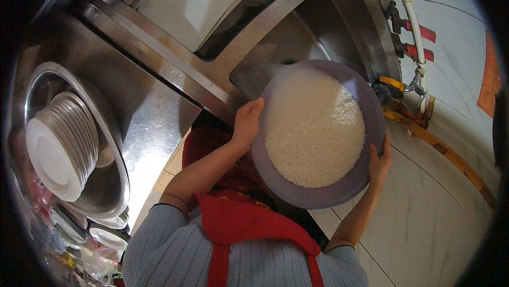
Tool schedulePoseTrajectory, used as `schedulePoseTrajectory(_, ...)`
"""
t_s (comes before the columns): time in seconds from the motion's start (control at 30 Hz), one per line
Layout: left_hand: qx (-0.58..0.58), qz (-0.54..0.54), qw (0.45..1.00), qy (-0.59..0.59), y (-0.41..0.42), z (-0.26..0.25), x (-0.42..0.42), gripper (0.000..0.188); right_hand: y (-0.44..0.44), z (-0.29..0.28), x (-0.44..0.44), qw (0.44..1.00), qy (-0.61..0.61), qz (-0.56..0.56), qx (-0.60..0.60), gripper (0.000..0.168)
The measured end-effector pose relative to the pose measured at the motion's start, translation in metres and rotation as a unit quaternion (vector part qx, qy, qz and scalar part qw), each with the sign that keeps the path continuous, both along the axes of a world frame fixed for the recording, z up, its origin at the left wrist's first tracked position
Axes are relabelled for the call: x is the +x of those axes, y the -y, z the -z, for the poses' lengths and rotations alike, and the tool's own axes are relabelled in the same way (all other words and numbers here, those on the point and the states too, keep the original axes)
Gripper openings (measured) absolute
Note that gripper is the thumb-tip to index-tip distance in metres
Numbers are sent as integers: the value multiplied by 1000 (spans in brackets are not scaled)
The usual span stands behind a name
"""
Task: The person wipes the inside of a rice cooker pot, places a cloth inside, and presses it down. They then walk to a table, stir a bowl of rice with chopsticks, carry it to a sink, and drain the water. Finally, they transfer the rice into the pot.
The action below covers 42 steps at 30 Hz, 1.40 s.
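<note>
A purple-grey plastic basin (pixel 318 200) holds white rice grains (pixel 316 147). Cloudy water (pixel 292 96) covers the rice on the far left side and reaches the rim there, with a blurred pale streak beyond it over the steel sink (pixel 274 46). The basin is tilted towards that sink compartment. My left hand (pixel 247 122) grips its left rim, thumb on top. On the near right side, my right hand (pixel 380 163) holds the wall, its fingers partly hidden behind the basin. Above the waterline at the right, some grains form a whiter patch.
Left, a large steel bowl (pixel 122 185) holds stacked white plates (pixel 59 155) on the steel counter (pixel 147 104). White boards (pixel 191 4) stand in the other sink compartment. Red-handled taps (pixel 419 52), a yellow-handled tap (pixel 391 83) and a yellow pipe (pixel 441 149) line the wall.
</note>
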<state>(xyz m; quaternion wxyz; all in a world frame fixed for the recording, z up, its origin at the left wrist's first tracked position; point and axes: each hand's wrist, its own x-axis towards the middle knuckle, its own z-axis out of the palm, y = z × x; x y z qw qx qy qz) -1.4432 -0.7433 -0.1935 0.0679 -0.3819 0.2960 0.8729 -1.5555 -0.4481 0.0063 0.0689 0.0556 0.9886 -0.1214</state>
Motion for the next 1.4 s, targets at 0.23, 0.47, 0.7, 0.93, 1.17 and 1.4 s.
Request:
schedulePoseTrajectory(0.23, -18, 0, 1000, 3, 0, 1, 0, 36, -12, 3, -1, 1000, -1, -11, 26, 56)
schedulePoseTrajectory(0.47, -6, 11, 999, 33, 2, 0, -3, 38, -5, 1, 0, 1000, -9, -9, 21, 56)
schedulePoseTrajectory(0.7, -14, 13, 999, 43, 6, -5, -3, 38, 0, -3, 0, 999, -8, -8, 43, 57)
schedulePoseTrajectory(0.93, -4, 10, 1000, 28, 5, -1, -2, 37, 12, -7, 1, 999, -6, -11, 47, 57)
schedulePoseTrajectory(1.17, -18, 24, 998, 48, 8, -3, -1, 38, 14, -8, 0, 999, -8, -3, 41, 57)
schedulePoseTrajectory(1.4, 5, 9, 999, 40, 8, -5, -3, 37, 16, -10, 0, 999, -5, -14, 34, 56)
